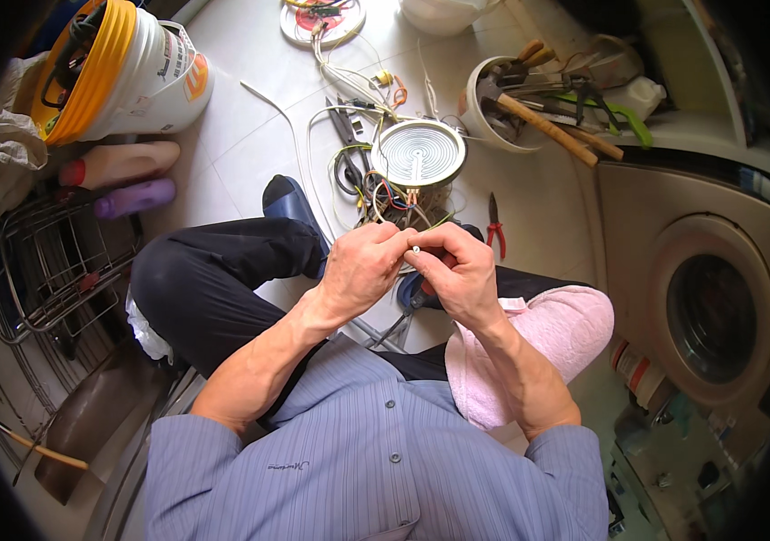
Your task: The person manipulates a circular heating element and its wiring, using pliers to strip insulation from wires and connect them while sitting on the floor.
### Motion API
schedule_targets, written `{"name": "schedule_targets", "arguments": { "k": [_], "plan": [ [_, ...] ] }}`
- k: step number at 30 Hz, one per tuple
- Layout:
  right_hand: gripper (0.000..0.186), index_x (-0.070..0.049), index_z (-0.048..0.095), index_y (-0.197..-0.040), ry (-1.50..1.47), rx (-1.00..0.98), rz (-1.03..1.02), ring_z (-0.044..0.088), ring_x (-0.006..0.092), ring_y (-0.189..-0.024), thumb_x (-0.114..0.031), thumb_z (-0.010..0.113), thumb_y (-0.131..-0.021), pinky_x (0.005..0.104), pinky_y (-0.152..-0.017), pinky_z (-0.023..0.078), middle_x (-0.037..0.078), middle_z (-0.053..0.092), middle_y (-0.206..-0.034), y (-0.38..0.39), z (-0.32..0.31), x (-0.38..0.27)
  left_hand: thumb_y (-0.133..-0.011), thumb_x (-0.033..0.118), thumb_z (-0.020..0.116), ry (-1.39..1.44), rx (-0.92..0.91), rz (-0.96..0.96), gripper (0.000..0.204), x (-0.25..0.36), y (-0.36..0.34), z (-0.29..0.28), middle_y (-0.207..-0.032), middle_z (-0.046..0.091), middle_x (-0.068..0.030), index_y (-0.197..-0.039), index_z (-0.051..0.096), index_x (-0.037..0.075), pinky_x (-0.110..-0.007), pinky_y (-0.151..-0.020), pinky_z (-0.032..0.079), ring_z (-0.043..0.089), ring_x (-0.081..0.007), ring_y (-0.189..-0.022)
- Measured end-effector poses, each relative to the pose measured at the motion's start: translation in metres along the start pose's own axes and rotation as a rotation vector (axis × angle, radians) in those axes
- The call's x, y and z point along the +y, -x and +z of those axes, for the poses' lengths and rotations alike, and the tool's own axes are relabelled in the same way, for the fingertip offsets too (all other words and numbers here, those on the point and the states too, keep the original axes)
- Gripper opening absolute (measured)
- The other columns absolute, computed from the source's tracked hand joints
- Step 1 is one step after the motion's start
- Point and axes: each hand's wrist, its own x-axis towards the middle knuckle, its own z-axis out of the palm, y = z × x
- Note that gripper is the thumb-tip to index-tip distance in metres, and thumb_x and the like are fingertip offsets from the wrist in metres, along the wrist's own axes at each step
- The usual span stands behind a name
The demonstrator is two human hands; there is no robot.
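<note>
My left hand (362,269) and my right hand (459,275) meet at the fingertips above my lap, both closed in a pinch. A small white piece, apparently a wire end (416,250), shows between them. Below my right hand is a red-and-black tool handle (423,293); whether that hand also holds it, I cannot tell. Just beyond my hands, a round white plate with concentric rings (418,153) has several coloured wires (385,194) at its near edge. Black-handled scissors (349,171) are to its left. Red-handled pliers (496,230) rest on the floor to the right.
A white bucket (490,113) holds hammers and other tools at the far right, near a front-loading washing machine (700,288). At left stand a yellow-rimmed bucket (155,81), two bottles (137,197) and a wire rack (60,257). A pink towel (565,338) covers my right knee.
</note>
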Motion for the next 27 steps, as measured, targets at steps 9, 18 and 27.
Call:
{"name": "schedule_targets", "arguments": {
  "k": [9,18,27],
  "plan": [
    [0.012,0.003,0.071,-0.099,-0.109,-0.020,0.178,0.061,0.0067,-0.057,-0.002,0.070,-0.088,0.0215,-0.049,0.047,0.005,0.065,-0.085,-0.011,-0.002,0.002,-0.075,0.003,0.069,-0.060,-0.054,-0.038,0.013,-0.008,-0.002,0.007,-0.070,0.054,-0.0085,-0.087,0.065,0.005,-0.039,-0.055,0.047,0.058,-0.0276,-0.064],
    [0.011,0.003,0.071,-0.098,-0.131,-0.018,0.212,0.059,0.0065,-0.055,-0.003,0.069,-0.089,0.0213,-0.049,0.046,0.005,0.064,-0.084,-0.015,-0.005,0.010,-0.074,0.006,0.071,-0.027,-0.019,-0.055,0.016,-0.005,-0.008,0.009,-0.063,0.049,-0.0080,-0.069,0.056,0.005,-0.039,-0.051,0.044,0.055,-0.0266,-0.057],
    [0.011,0.003,0.070,-0.099,-0.146,-0.028,0.259,0.058,0.0063,-0.055,-0.003,0.066,-0.090,0.0212,-0.049,0.046,0.004,0.063,-0.083,-0.018,-0.005,0.008,-0.073,0.006,0.073,-0.028,0.010,-0.056,0.021,-0.004,-0.010,0.008,-0.060,0.047,-0.0068,-0.064,0.053,0.006,-0.037,-0.049,0.042,0.052,-0.0245,-0.053]
  ]
}}
